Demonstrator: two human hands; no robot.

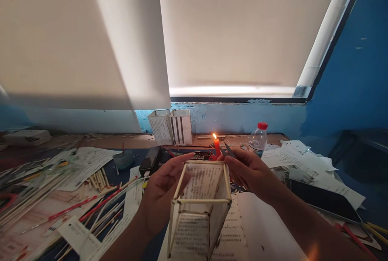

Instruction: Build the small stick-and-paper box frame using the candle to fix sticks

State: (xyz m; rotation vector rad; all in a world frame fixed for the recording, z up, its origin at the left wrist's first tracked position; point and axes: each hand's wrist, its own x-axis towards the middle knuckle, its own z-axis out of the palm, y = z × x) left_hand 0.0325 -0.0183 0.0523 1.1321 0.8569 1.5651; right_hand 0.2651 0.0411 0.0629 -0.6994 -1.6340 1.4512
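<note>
My left hand [162, 190] holds up a small box frame [200, 206] made of thin wooden sticks with printed paper walls, fingers behind its far side. My right hand [253, 174] is closed around small scissors [229, 149], whose dark tip points up beside the frame's top right corner. A lit red candle [217, 145] stands just beyond both hands.
Two finished paper boxes [171, 126] stand at the wall under the window blind. A clear bottle with a red cap [257, 139] is right of the candle. Sticks [100, 180] and printed sheets [87, 160] litter the left; a dark tablet [321, 198] and papers lie right.
</note>
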